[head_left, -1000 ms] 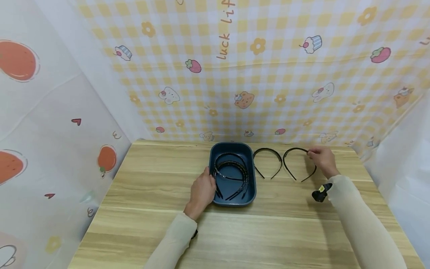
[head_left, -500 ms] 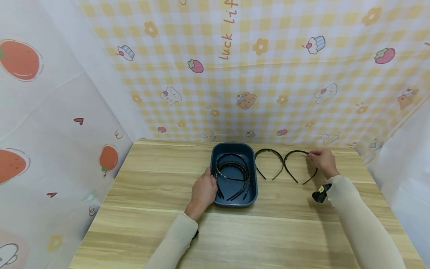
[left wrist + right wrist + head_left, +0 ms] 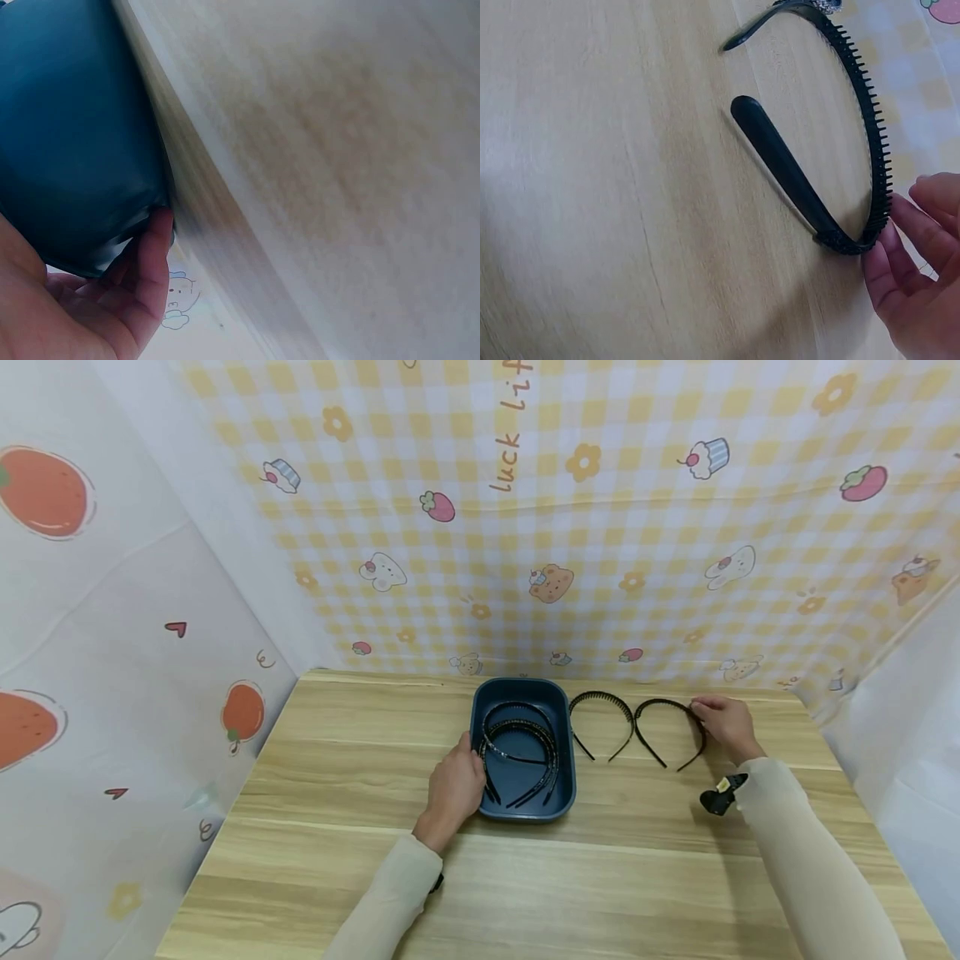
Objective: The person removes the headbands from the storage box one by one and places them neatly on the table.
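In the head view, my left hand [image 3: 456, 783] grips the left side of a dark blue plastic tray [image 3: 561, 802]. The left wrist view shows its fingers [image 3: 155, 259] bent against the wall. Several black headbands [image 3: 517, 727] lie overlapping in the tray. To its right, a toothed black headband [image 3: 602, 695] lies on the table, and beside that is another black headband [image 3: 654, 702], with its ends towards the person. My right hand [image 3: 729, 727] is at this one's upper right, its loosely extended fingers [image 3: 880, 281] against the outer edge in the right wrist view.
The wood-grain table [image 3: 360, 760] ends at a yellow checked cloth backdrop [image 3: 517, 593]. White printed cloth [image 3: 202, 568] hangs on the left side, and a pale sheet [image 3: 892, 727] is on the right.
The right hand has shifted slightly right, its fingers now at the headband's outer edge. That headband has settled a little lower. The left hand stays on the tray.
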Available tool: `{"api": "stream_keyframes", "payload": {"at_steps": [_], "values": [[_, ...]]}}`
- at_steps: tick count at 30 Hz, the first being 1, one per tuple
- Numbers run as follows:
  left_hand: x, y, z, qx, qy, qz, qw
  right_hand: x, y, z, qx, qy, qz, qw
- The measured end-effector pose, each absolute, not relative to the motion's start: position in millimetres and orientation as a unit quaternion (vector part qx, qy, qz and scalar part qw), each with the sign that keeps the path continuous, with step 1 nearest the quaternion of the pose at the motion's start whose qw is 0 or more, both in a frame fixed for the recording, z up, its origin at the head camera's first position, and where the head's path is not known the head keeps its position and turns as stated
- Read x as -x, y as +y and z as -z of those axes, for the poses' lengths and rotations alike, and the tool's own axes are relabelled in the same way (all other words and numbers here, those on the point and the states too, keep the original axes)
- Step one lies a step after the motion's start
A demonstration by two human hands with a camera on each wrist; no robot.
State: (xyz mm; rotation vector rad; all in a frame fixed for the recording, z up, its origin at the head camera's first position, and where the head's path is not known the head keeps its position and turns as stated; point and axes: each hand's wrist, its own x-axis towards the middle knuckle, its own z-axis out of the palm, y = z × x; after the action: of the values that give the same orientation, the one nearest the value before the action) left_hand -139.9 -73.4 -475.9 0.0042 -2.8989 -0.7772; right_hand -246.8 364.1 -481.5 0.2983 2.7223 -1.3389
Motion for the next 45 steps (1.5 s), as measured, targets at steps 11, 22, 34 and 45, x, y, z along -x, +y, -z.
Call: {"api": "stream_keyframes", "payload": {"at_steps": [11, 22, 34, 45], "values": [[139, -73, 474, -0.004, -0.963, 0.261, 0.075, 246, 350, 468, -0.068, 0.911, 0.407, 0.017], [139, -74, 475, -0.008, -0.962, 0.265, 0.07, 254, 300, 452, 0.004, 0.915, 0.402, -0.035], [139, -74, 476, -0.004, -0.961, 0.267, 0.074, 251, 247, 434, 0.078, 0.9, 0.429, 0.009], [140, -74, 477, -0.001, -0.961, 0.265, 0.076, 251, 202, 420, 0.124, 0.893, 0.432, 0.027]]}}
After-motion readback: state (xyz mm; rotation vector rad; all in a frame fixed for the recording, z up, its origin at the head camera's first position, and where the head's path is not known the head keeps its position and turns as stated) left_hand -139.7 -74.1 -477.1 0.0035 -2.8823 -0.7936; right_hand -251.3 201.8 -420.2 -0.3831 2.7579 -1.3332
